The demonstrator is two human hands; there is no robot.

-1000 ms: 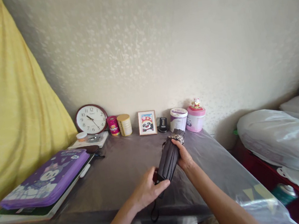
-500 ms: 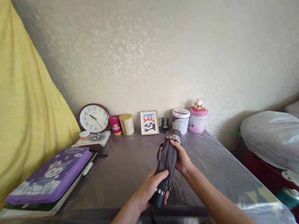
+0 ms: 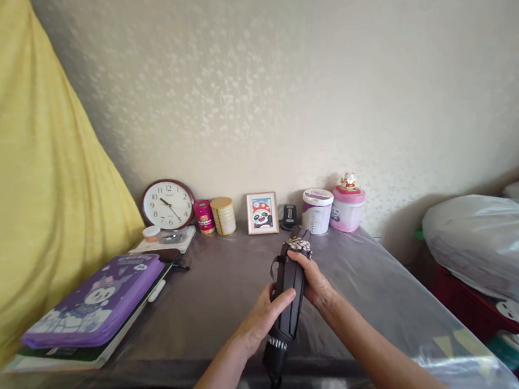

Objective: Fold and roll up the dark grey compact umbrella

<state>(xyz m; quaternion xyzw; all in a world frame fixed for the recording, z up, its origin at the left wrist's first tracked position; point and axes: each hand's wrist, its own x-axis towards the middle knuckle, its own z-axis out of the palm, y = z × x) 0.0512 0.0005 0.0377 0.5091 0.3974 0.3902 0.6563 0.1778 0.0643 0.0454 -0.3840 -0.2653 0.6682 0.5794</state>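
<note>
A folded dark umbrella (image 3: 289,290) is held above the grey table (image 3: 205,299), tip end toward the wall, black handle (image 3: 275,359) toward me. My left hand (image 3: 263,313) is wrapped round its middle. My right hand (image 3: 313,278) grips the far end, near the patterned edge of the fabric. A strap loop sticks out on the umbrella's left side.
Along the wall stand a round clock (image 3: 168,204), two small tins (image 3: 215,216), a framed panda picture (image 3: 262,213), a white tub (image 3: 317,210) and a pink jar (image 3: 347,205). A purple case (image 3: 94,298) lies on books at left. White bags (image 3: 491,244) lie to the right. A yellow curtain (image 3: 21,182) hangs at left.
My left hand has slid from the handle end up to the umbrella's middle, leaving the handle bare. The umbrella has turned steeper and shifted slightly toward the wall.
</note>
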